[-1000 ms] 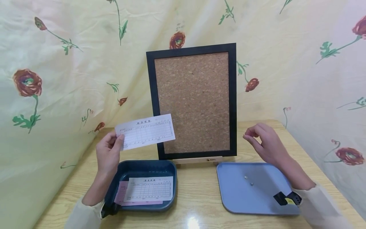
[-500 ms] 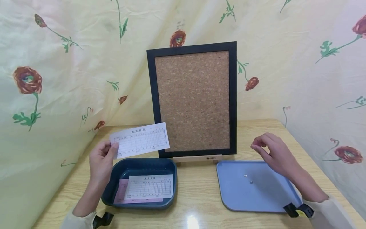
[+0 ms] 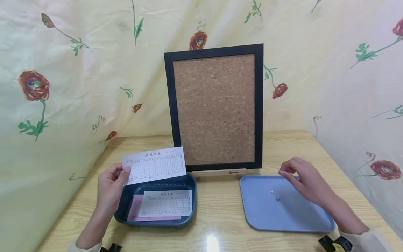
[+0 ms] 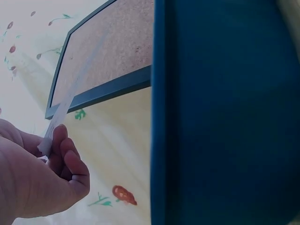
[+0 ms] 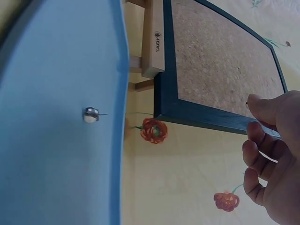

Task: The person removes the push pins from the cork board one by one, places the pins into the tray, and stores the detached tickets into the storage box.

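Note:
My left hand [image 3: 108, 185] pinches a white printed receipt slip [image 3: 155, 166] by its left end, thumb in front, above the back of the blue bin [image 3: 192, 210]. Seen from the left wrist, that slip [image 4: 77, 89] stands nearly edge-on between thumb and fingers. On the right, my hand [image 3: 306, 180] is over the pale blue tray [image 3: 261, 217], thumb and forefinger pinched together. A small dark point of a thumbtack [image 5: 247, 103] shows at the thumb tip in the right wrist view; the rest is covered by the fingers. Two silver thumbtacks [image 3: 278, 199] lie on the tray.
A black-framed corkboard [image 3: 217, 112] stands upright on a wooden easel ledge [image 3: 217, 173] at the back, its cork bare. Inside the bin lie another white slip [image 3: 167, 203] and a pink slip [image 3: 135, 207]. Flowered cloth [image 3: 75, 105] hangs around the wooden table [image 3: 217, 210].
The left hand has come down and slightly left with the slip, which no longer overlaps as much of the corkboard. The right hand has moved down and to the right, still pinching.

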Action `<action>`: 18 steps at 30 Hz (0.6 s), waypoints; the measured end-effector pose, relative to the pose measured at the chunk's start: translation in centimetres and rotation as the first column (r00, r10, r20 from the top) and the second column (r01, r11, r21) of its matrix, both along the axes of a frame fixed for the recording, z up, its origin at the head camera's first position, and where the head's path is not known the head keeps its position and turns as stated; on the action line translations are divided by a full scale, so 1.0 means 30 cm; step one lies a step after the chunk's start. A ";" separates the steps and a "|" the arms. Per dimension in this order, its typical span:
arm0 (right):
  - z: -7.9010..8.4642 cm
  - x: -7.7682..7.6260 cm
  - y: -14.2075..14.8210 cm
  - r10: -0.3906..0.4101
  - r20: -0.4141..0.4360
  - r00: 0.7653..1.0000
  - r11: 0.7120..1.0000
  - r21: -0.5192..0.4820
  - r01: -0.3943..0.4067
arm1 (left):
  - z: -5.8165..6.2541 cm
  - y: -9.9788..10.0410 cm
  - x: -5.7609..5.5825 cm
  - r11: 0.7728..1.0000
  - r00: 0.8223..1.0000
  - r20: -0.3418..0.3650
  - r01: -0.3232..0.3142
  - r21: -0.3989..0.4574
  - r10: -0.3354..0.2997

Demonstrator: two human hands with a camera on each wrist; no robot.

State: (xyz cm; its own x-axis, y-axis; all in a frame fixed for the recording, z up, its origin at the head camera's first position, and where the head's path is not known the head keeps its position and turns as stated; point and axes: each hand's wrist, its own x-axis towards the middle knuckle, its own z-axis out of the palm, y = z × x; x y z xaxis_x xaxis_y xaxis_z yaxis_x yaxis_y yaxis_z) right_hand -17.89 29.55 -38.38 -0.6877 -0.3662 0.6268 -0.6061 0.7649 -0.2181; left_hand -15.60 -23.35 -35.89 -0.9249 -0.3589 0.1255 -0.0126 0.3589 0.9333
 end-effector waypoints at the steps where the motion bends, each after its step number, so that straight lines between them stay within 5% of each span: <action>1: -0.004 0.002 -0.001 -0.002 0.009 1.000 1.000 0.003 0.002 | -0.003 -0.004 0.001 1.000 1.000 0.007 0.008 0.001 -0.008; 8: -0.028 0.022 -0.009 -0.015 0.089 0.996 1.000 0.024 0.013 | -0.024 -0.037 0.008 0.997 0.996 0.051 0.077 0.032 -0.078; 18: -0.064 0.042 -0.011 -0.022 0.171 0.985 0.999 0.027 0.018 | -0.048 -0.060 0.019 0.995 0.987 0.129 0.098 0.026 -0.100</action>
State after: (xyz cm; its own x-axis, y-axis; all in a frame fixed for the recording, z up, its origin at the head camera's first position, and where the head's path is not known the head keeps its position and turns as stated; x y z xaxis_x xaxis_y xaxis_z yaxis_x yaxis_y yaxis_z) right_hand -16.64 29.23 -40.31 -0.7914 -0.3654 0.4900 -0.5461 0.7829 -0.2981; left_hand -15.04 -25.15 -37.32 -0.9640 -0.2658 -0.0038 -0.0992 0.3463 0.9329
